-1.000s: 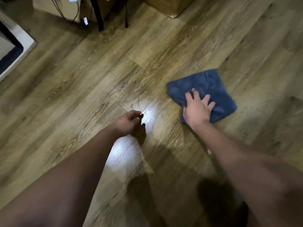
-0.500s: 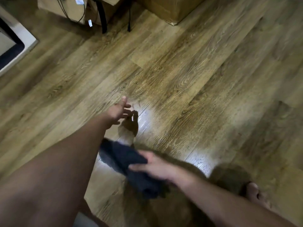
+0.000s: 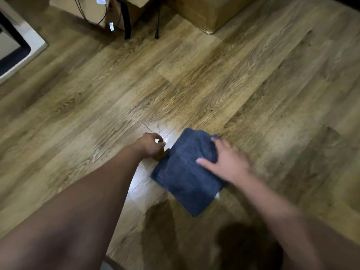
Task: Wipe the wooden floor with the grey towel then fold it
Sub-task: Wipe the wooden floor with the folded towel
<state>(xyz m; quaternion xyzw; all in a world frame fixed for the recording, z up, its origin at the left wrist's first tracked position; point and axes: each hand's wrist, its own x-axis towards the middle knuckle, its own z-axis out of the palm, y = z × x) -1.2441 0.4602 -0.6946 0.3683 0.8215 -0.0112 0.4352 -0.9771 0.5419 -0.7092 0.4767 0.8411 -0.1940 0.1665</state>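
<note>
The grey towel (image 3: 185, 174), folded into a rough rectangle, lies flat on the wooden floor (image 3: 214, 84) at lower centre. My right hand (image 3: 226, 158) presses on the towel's right half with spread, straight fingers. My left hand (image 3: 151, 144) rests on the floor just left of the towel's far corner, its fingers curled and holding nothing. Motion blurs both hands slightly.
Cardboard boxes (image 3: 210, 10) stand at the back, with black cables and thin black legs (image 3: 126, 22) in front of them. A white and black frame (image 3: 17, 45) sits at the far left. A bright light patch (image 3: 140, 172) glares on the floor beside the towel.
My right hand swept the towel from the right down towards me, then back to the centre, where it now lies flat. My left hand stayed near the same spot and its fingers curled.
</note>
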